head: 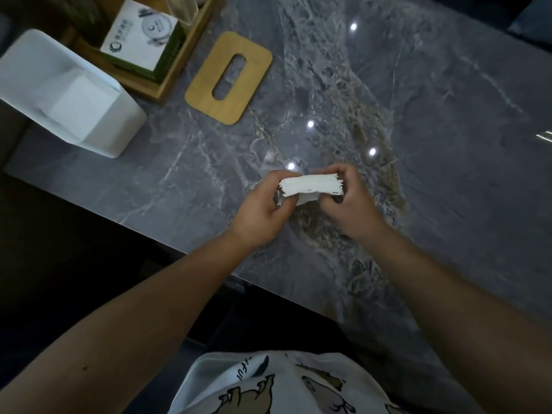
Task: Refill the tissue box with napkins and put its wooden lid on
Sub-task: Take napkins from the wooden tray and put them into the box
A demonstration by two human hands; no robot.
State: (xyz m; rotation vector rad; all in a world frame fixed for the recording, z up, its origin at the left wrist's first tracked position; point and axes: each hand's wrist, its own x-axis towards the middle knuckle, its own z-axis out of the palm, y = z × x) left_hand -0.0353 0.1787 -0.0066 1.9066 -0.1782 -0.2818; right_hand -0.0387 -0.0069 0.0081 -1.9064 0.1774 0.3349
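Note:
A stack of white napkins (310, 186) is held edge-on above the grey marble table, near its middle. My left hand (263, 209) grips the stack's left end and my right hand (348, 201) grips its right end. The white tissue box (98, 135) stands open at the far left, with some white napkins lying inside it. Its wooden lid (251, 73), with an oval slot, lies flat on the table to the right of the box.
A wooden tray (167, 82) behind the box holds a green-and-white packet (140, 37). The table's near edge (149, 234) runs diagonally below my hands. The marble surface stretches away to the right.

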